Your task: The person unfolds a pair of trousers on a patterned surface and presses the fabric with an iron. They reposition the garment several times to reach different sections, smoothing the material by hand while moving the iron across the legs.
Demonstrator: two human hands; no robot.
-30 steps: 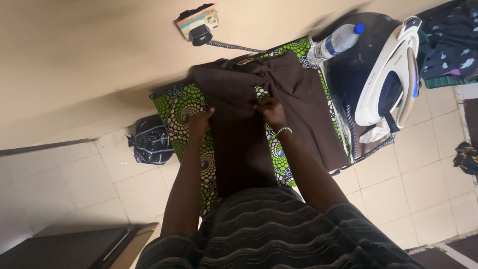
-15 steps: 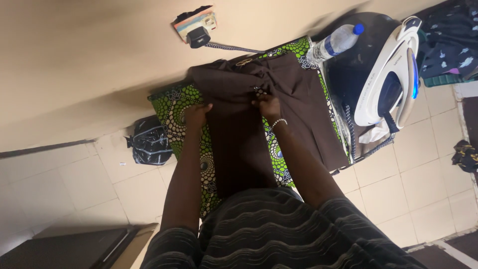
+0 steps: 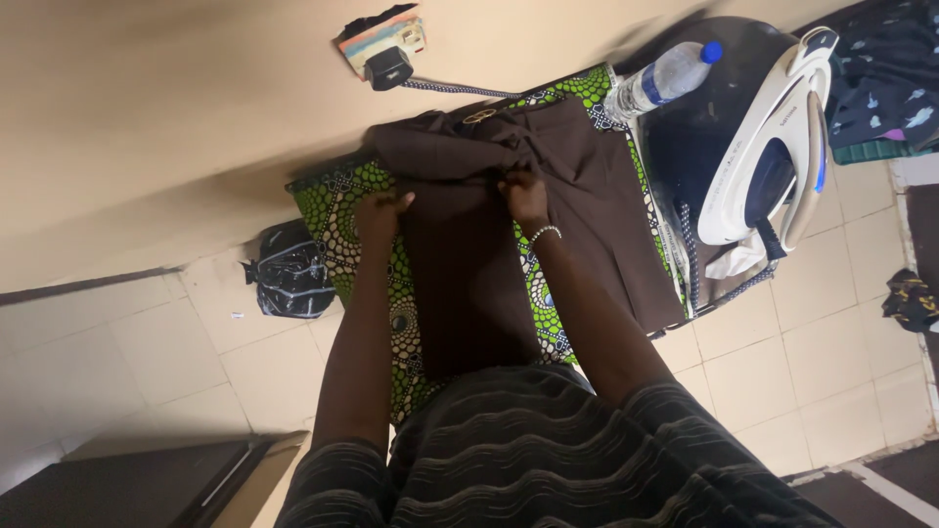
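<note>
Trousers [image 3: 489, 244] lie lengthwise away from the person; left hand [image 3: 380, 213] and right hand [image 3: 525, 196] pinch opposite edges (both closed on cloth), equally near.

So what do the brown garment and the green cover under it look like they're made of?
Brown garment: matte woven cloth, seemingly suiting; it folds and bunches softly where both hands grip it. Green patterned cover: printed cotton-like fabric, flat, with bold circle motifs; exact fibre is unclear.
</note>
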